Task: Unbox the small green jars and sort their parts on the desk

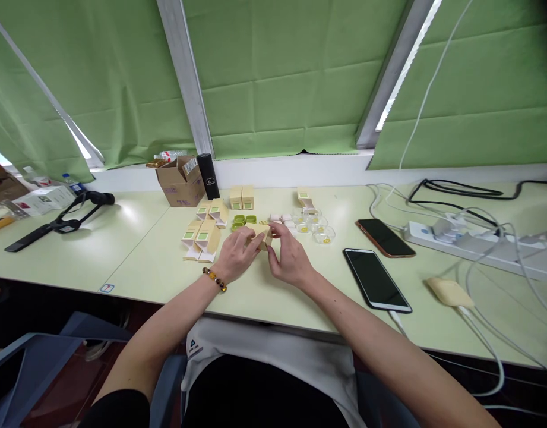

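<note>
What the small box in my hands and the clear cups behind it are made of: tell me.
The small box, held between left hand and right hand: likely thin card, matte tan, with sharp folded edges. The clear cups: probably glossy transparent plastic; the table shows through them and the rims glint.

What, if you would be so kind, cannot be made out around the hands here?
Head view:
- small box: mostly covered by the left hand and right hand; open or closed unclear.
- Print on the cartons: too small to read.
- cardboard box: contents hidden by its flaps.
</note>
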`<state>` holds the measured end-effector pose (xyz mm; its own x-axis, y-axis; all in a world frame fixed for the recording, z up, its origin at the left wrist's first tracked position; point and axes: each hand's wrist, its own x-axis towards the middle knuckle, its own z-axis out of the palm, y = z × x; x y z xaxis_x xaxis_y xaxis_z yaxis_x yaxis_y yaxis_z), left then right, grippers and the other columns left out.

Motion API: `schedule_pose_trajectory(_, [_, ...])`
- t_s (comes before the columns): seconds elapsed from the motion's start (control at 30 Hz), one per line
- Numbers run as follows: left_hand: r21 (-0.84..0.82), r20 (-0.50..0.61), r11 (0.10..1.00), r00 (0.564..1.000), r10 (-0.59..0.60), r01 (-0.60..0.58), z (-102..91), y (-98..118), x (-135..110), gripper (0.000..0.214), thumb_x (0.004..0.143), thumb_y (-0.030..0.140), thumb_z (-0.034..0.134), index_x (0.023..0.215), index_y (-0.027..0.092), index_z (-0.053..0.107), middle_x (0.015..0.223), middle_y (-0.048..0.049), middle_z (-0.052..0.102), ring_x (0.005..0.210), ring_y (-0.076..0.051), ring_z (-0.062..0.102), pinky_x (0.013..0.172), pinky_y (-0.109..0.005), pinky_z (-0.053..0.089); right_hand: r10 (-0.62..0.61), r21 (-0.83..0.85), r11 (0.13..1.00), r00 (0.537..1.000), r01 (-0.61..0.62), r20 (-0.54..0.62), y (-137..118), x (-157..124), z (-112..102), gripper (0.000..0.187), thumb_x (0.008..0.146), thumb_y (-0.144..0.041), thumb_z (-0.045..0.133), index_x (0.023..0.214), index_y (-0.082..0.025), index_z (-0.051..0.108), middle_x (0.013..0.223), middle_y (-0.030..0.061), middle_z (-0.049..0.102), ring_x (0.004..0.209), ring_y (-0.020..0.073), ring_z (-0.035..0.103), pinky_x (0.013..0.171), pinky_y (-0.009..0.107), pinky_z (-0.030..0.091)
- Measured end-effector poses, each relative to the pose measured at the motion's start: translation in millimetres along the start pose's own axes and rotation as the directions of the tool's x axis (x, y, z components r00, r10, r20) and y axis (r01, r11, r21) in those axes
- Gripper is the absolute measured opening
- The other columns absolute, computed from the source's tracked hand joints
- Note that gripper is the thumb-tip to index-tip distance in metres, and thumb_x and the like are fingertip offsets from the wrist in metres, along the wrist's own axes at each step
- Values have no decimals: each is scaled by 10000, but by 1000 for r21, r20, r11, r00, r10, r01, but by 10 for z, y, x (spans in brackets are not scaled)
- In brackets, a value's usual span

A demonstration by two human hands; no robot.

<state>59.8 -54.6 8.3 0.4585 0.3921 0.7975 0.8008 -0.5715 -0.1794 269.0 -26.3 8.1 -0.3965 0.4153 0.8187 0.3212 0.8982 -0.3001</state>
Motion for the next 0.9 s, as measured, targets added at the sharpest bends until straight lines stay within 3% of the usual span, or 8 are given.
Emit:
schedule_pose_trajectory(0.27, [81, 19, 995, 998, 59, -60, -20, 46, 48, 439, 1000, 136, 583, 1427, 223, 523, 1147, -118, 623, 1105, -261, 658, 895, -436, 609, -2, -47, 999, 1000, 3, 27, -30, 10, 20, 708, 930, -129, 503, 1575, -219, 225, 1423, 224, 555, 1241, 346, 638, 907, 536, 639])
schedule_pose_trajectory(0.4, [48, 74, 999, 997, -2, -1, -14, 67, 67, 402, 997, 142, 574, 1391, 198, 518, 1208, -142, 628, 1166, -285, 659, 923, -459, 612, 50, -57, 997, 998, -52, -22, 6, 4, 36, 664, 901, -122, 518, 1518, -212, 290, 1344, 205, 615, 1120, 328, 705, 827, 490, 651])
schedule_pose_trajectory(0.53, [-53, 109, 994, 990, -90, 96, -24, 76, 66, 439, 960, 140, 616, 1373, 199, 479, 1267, -163, 622, 1247, -305, 633, 968, -483, 607, 133, 30, 991, 990, -131, -52, 67, 7, 16, 550, 960, -147, 487, 1480, -240, 331, 1358, 192, 627, 1064, 293, 747, 786, 437, 652])
schedule_pose_trajectory(0.63, [-133, 123, 980, 984, -132, 148, -35, 70, 60, 536, 943, 214, 688, 1409, 203, 424, 1314, -180, 604, 1276, -320, 612, 977, -499, 604, 182, 131, 977, 975, -166, -127, 70, 30, -15, 452, 1012, -205, 479, 1446, -254, 360, 1395, 191, 598, 1193, 291, 712, 878, 443, 649])
schedule_pose_trajectory(0.7, [-184, 113, 968, 982, -153, 172, -34, 57, 54, 570, 945, 246, 703, 1423, 216, 393, 1338, -181, 589, 1287, -319, 599, 972, -505, 602, 221, 196, 963, 959, -185, -178, 54, 51, -36, 405, 1037, -259, 490, 1423, -266, 368, 1389, 180, 598, 1159, 277, 719, 882, 445, 652])
schedule_pose_trajectory(0.8, [-229, 109, 955, 980, -168, 189, -28, 35, 47, 495, 967, 250, 680, 1378, 248, 406, 1354, -167, 564, 1300, -303, 583, 964, -497, 598, 275, 248, 944, 933, -216, -234, 51, 83, -69, 394, 1038, -339, 543, 1396, -286, 388, 1365, 160, 607, 1036, 255, 732, 848, 451, 658])
schedule_pose_trajectory(0.9, [-220, 122, 954, 976, -180, 203, -31, 32, 51, 379, 988, 247, 650, 1313, 256, 456, 1355, -157, 541, 1292, -294, 585, 946, -478, 603, 228, 192, 967, 908, -168, -353, 109, 112, -109, 426, 1006, -372, 595, 1387, -288, 423, 1341, 160, 596, 1134, 304, 690, 930, 528, 633])
